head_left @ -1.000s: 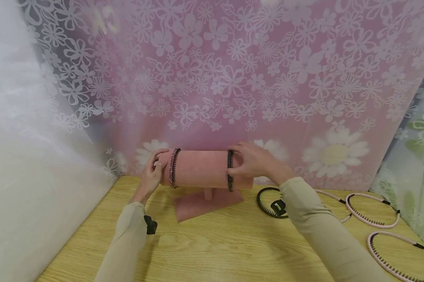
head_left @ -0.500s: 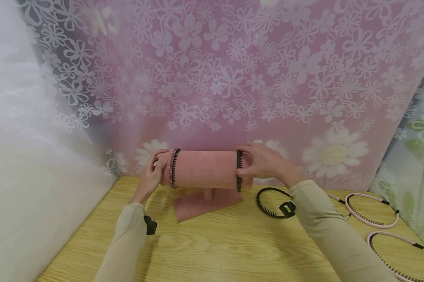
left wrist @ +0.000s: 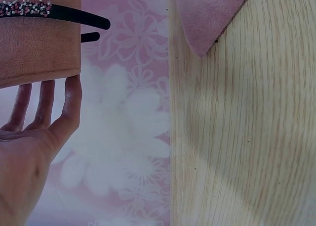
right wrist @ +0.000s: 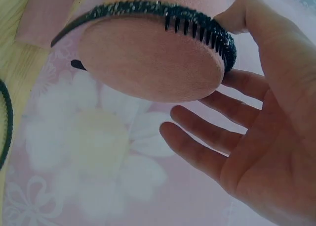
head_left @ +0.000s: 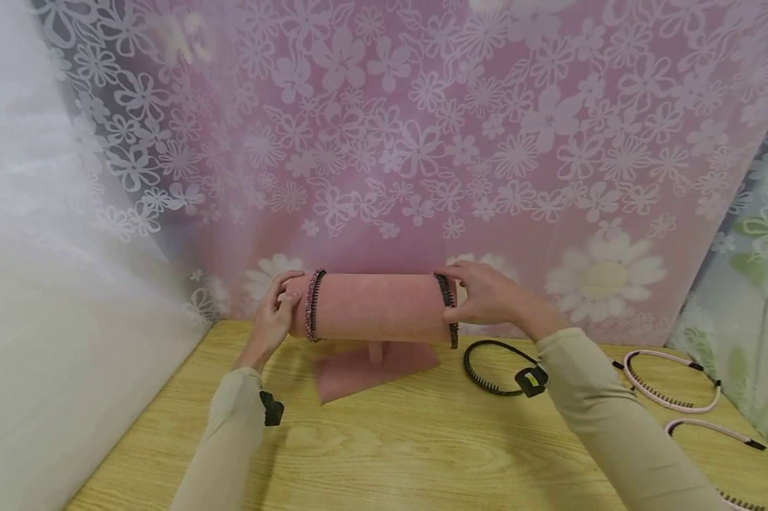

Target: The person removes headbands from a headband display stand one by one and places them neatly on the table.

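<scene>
A pink fabric-covered roll lies crosswise on a short post above a flat pink base. My left hand grips the roll's left end, thumb in front and fingertips behind. Near that hand a headband with pink and white sparkles encircles the roll; its dark tips show in the left wrist view. At the opposite end my right hand pinches a black glittery toothed headband between thumb and forefinger. That headband sits tilted at the roll's very rim, while the other fingers spread apart behind it.
A black toothed headband lies on the wooden table right of the base. Farther right lie pink headbands, partly behind the right sleeve. A flowered pink curtain hangs close behind the roll.
My right hand has drawn the black glittery headband rightward along the roll to its right end, where it now tilts. The left hand and the sparkly pink headband have stayed put.
</scene>
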Tool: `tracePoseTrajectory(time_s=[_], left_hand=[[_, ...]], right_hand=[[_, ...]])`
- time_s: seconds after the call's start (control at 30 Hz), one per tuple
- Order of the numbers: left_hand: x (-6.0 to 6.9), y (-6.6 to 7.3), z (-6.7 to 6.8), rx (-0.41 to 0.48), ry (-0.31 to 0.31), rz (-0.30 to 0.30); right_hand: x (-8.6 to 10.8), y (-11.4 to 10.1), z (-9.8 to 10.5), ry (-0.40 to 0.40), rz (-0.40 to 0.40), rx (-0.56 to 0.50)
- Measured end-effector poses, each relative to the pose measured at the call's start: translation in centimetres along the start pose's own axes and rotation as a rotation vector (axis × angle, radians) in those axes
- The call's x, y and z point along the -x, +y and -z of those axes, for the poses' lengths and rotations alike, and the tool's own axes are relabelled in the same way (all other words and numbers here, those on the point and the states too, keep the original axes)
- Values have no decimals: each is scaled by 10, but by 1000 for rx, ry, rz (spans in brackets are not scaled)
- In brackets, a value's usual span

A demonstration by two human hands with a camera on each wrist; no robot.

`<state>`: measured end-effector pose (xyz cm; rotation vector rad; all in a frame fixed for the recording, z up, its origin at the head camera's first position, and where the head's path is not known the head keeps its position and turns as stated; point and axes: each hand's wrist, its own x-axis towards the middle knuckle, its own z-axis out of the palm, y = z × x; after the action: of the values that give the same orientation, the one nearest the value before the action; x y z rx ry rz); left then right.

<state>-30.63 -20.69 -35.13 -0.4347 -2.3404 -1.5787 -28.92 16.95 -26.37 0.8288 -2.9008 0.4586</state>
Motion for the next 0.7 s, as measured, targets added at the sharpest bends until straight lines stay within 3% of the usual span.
tracePoseTrajectory(time_s=[0.23, 0.5, 0.7], left_hand=[[0, -1, -1, 14, 0, 5], [0, 0, -2, 24, 1, 23], [0, 0, -1, 8, 8, 10]], right_hand=[[10, 7, -8, 42, 15, -137], [29, 9, -26, 216, -26, -204], [37, 4, -37, 300, -81, -352]])
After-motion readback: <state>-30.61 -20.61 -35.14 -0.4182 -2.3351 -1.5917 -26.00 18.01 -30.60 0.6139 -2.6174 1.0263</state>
